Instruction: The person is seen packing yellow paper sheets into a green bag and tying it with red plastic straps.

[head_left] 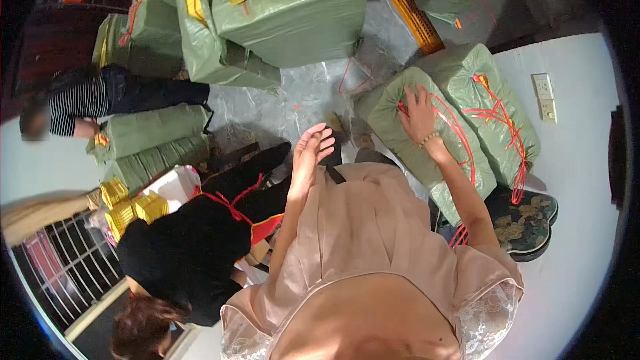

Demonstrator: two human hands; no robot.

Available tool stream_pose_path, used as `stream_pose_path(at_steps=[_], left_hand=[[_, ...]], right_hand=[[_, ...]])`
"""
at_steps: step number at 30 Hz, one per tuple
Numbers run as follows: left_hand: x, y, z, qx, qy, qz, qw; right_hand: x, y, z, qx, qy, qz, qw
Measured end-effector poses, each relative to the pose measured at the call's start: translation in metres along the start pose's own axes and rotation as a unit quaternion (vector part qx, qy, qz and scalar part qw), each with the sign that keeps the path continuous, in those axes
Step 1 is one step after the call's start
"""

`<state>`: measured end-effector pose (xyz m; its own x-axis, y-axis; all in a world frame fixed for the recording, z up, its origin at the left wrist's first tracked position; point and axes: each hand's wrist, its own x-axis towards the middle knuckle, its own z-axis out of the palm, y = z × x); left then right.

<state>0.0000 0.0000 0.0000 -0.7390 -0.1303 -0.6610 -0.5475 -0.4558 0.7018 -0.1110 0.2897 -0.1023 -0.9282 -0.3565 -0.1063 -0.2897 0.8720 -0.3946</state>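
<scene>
My right hand (pixel 419 119), with a beaded bracelet at the wrist, rests on the top end of a green woven-plastic bundle (pixel 460 167) at the right. Its fingers are stretched out over the gathered wrapping, beside a red strap (pixel 455 117) that runs down the bundle. Part of that strap passes close to the fingertips; I cannot see a grip on it. Held up in front of my body, my left hand (pixel 312 153) is empty, its fingers apart and slightly curled. A second green bundle (pixel 490 93), tied with red and yellow cords, stands against the first.
Large green bundles (pixel 293 27) stand across the grey floor (pixel 250 110) ahead. A person in stripes (pixel 80 103) leans over more bundles (pixel 150 137) at left. Close on my left bends a person in black (pixel 193 253). A dark cushioned stool (pixel 527 223) is by the right wall.
</scene>
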Motion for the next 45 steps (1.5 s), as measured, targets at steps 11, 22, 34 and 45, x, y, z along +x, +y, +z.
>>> stream_pose_path(at_steps=[11, 22, 34, 45], left_hand=[[0.160, 0.143, -0.002, 0.083, -0.040, -0.062, 0.994], [0.276, 0.252, -0.002, 0.107, -0.118, -0.022, 0.987], [0.352, 0.385, 0.162, 0.187, -0.262, 0.195, 0.926], [0.289, 0.458, 0.488, 0.346, -0.380, 0.531, 0.674]], right_hand=[[0.062, -0.012, 0.010, -0.056, -0.040, 0.194, 0.979], [0.079, -0.018, 0.000, -0.075, -0.139, 0.309, 0.938], [0.255, 0.066, -0.255, 0.176, 0.553, 0.212, 0.786], [0.305, 0.176, -0.463, 0.124, 0.632, 0.057, 0.763]])
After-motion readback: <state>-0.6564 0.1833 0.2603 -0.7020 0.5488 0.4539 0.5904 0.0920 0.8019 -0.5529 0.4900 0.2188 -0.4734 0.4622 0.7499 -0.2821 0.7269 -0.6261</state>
